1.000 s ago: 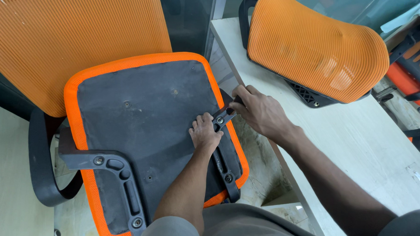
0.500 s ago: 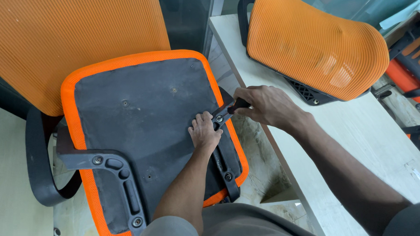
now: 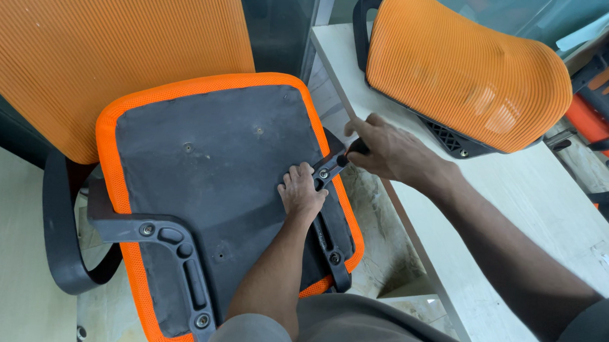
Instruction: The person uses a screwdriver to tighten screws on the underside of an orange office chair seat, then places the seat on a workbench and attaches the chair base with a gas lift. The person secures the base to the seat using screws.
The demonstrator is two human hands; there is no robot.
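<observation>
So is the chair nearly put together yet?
Partly. One armrest bracket looks bolted onto the upturned seat. The left hand steadies the other bracket while the right hand works a tool at its top bolt. The backrest lies apart on the table.

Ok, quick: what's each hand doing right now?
Left hand: open, palm flat on the armrest bracket.
Right hand: closed around a dark tool handle, tip at the bracket's bolt.

Both forearms bare. Left hand and right hand gloveless, no rings, no watch. Grey sleeves at frame bottom.
</observation>
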